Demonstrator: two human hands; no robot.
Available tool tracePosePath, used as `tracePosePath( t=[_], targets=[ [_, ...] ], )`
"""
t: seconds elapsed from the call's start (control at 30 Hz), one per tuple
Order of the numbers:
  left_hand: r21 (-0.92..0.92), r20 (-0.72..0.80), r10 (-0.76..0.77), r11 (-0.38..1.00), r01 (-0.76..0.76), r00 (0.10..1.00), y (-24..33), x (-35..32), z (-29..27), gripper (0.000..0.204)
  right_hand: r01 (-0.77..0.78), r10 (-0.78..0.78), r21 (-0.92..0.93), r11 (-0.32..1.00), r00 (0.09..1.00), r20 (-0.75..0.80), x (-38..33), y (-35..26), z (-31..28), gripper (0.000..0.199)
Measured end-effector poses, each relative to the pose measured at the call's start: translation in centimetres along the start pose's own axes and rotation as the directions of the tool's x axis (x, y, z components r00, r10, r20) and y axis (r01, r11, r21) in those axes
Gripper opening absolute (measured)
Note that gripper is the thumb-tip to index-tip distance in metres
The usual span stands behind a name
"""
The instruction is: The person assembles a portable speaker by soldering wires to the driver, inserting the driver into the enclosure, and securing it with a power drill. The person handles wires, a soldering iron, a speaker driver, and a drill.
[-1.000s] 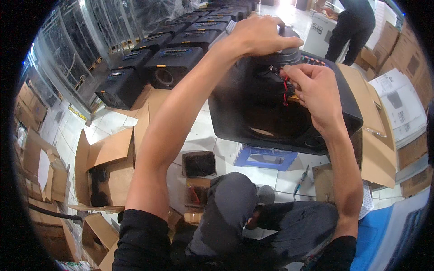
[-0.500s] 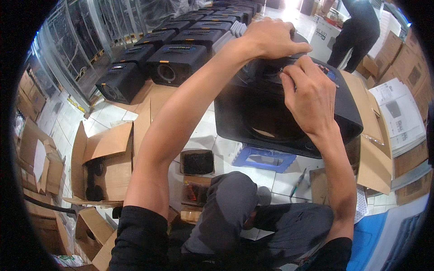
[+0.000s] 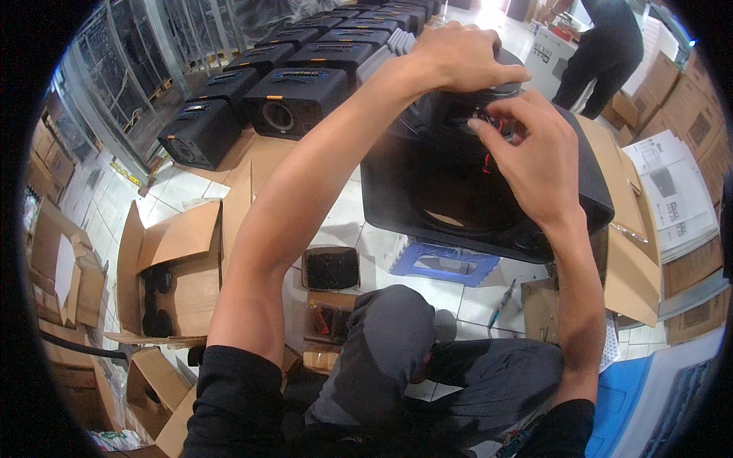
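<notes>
My left hand grasps the speaker driver atop the black cabinet; I judge it heavy, stiff, best held from both sides; red wire seems delicate, whether my right hand pinches it I cannot tell

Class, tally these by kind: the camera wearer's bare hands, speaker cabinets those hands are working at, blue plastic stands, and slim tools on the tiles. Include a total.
Bare hands: 2 (left hand, right hand)
Speaker cabinet: 1
Blue plastic stand: 1
Slim tool: 1
Total: 5
</notes>
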State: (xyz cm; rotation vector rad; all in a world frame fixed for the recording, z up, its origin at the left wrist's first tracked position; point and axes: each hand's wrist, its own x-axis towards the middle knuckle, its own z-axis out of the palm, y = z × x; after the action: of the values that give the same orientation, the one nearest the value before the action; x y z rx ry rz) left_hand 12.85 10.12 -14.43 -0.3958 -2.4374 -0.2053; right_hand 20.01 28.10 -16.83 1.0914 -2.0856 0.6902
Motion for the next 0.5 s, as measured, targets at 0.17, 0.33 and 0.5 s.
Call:
tracePosePath(
  t=[0.17,0.33,0.5],
  targets=[
    [-0.088,0.083,-0.070,0.993,0.077,0.994,0.1,0.3,-0.4,0.082,-0.086,0.087,0.085,0.993,0.996,-0.015,-1.5,0.0,-1.2,0.027],
    [-0.076,0.103,-0.081,0.993,0.089,0.991,0.0,0.8,-0.4,0.094,-0.098,0.103,0.132,0.986,0.994,-0.032,-1.6,0.5,-0.7,0.027],
    [-0.060,0.222,0.006,0.998,0.007,0.975,-0.2,1.6,-1.0,0.103,-0.172,0.172,0.203,0.964,0.985,0.015,-1.0,1.0,-0.1,0.031]
  ],
)
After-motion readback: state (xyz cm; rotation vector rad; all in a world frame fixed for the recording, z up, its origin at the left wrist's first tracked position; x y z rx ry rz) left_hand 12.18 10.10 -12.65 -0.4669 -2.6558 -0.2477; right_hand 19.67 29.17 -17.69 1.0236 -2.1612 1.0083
